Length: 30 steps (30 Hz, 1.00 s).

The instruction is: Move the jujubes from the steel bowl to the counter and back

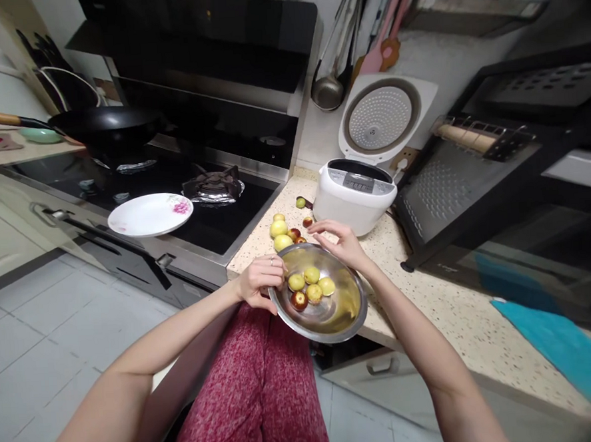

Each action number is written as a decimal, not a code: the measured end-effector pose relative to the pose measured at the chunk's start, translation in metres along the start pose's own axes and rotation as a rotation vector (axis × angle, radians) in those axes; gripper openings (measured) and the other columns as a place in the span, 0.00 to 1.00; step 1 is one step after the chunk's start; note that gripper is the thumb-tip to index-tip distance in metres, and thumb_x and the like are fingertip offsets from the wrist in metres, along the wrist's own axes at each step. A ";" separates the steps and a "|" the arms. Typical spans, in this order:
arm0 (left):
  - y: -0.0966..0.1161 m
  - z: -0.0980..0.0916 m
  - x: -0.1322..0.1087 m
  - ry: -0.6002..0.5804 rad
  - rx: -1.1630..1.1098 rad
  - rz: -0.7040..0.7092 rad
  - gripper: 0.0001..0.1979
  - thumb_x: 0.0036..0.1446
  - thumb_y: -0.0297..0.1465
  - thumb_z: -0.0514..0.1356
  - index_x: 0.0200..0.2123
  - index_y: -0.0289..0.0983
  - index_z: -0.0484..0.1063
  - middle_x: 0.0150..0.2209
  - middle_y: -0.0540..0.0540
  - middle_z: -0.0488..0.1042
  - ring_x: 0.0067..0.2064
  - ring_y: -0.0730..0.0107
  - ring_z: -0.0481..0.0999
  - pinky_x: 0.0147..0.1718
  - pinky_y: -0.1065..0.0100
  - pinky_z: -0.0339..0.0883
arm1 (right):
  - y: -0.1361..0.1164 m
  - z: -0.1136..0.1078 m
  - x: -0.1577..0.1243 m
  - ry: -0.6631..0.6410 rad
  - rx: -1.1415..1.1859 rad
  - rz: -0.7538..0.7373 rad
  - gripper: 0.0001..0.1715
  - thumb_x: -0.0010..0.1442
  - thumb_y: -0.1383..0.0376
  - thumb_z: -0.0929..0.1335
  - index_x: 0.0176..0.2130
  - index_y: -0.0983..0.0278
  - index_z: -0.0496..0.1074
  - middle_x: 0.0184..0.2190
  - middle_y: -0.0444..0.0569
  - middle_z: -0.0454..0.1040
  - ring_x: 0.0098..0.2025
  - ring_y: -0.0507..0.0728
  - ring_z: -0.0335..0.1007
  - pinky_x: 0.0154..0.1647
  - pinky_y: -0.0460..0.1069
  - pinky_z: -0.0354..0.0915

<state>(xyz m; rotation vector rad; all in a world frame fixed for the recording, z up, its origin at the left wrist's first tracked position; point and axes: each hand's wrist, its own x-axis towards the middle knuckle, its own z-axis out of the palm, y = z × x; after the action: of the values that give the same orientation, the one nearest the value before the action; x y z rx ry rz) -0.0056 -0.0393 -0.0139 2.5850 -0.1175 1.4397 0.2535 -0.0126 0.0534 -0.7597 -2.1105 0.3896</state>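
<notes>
A steel bowl (pixel 348 311) sits at the counter's front edge, tipped a little toward me. Inside it lie several jujubes (pixel 311 275), most yellow-green and one largely brown. My left hand (pixel 264 281) is closed on the bowl's left rim, thumb on the outside. Above the far rim, my right hand (pixel 341 242) has its fingers stretched forward and apart, with nothing visible in them. More jujubes (pixel 278 228), green and brown, lie on the counter just beyond the bowl, close to the right fingertips. The bowl's rim hides part of this group.
Behind the bowl stands a white rice cooker (pixel 354 194) with its lid up. A floral plate (pixel 149 215) rests at the gas stove's front edge, and a black wok (pixel 107 126) is on the far burner. At right are a dark oven (pixel 541 232) and a blue cloth (pixel 553 345).
</notes>
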 end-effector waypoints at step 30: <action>-0.008 0.008 -0.001 0.037 0.044 0.056 0.35 0.62 0.63 0.54 0.21 0.38 0.66 0.19 0.48 0.69 0.26 0.67 0.71 0.35 0.63 0.68 | 0.089 0.052 0.113 -0.361 -0.999 0.151 0.18 0.71 0.76 0.63 0.57 0.72 0.73 0.57 0.67 0.74 0.58 0.65 0.72 0.56 0.56 0.73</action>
<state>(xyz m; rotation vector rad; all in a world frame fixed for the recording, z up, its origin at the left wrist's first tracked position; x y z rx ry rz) 0.0013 -0.0334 -0.0199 2.6082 -0.1566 1.5256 0.1936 0.1274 0.0456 -1.4940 -2.5652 -0.5587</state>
